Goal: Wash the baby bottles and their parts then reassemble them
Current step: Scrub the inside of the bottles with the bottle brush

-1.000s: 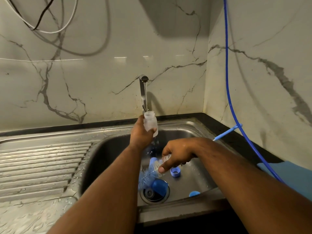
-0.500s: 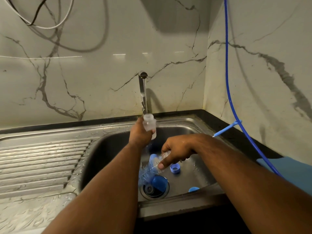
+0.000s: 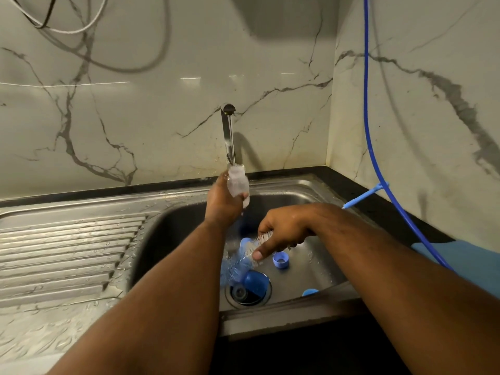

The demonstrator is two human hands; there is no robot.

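The left hand (image 3: 223, 205) grips a small translucent plastic baby bottle (image 3: 238, 182), mouth up, right under the chrome tap spout (image 3: 228, 136) above the stainless steel sink (image 3: 305, 185). The right hand (image 3: 284, 231) curls round a bristly white-and-blue bottle brush (image 3: 244, 259) low in the basin. A blue screw ring (image 3: 280, 259) lies just beside it. A blue dome (image 3: 255, 281), possibly a cap, sits at the drain.

one clear bottle (image 3: 238, 184), one bottle brush (image 3: 238, 263), one tap (image 3: 228, 133), three blue parts (image 3: 280, 259) (in the sink (image 3: 311, 201)).
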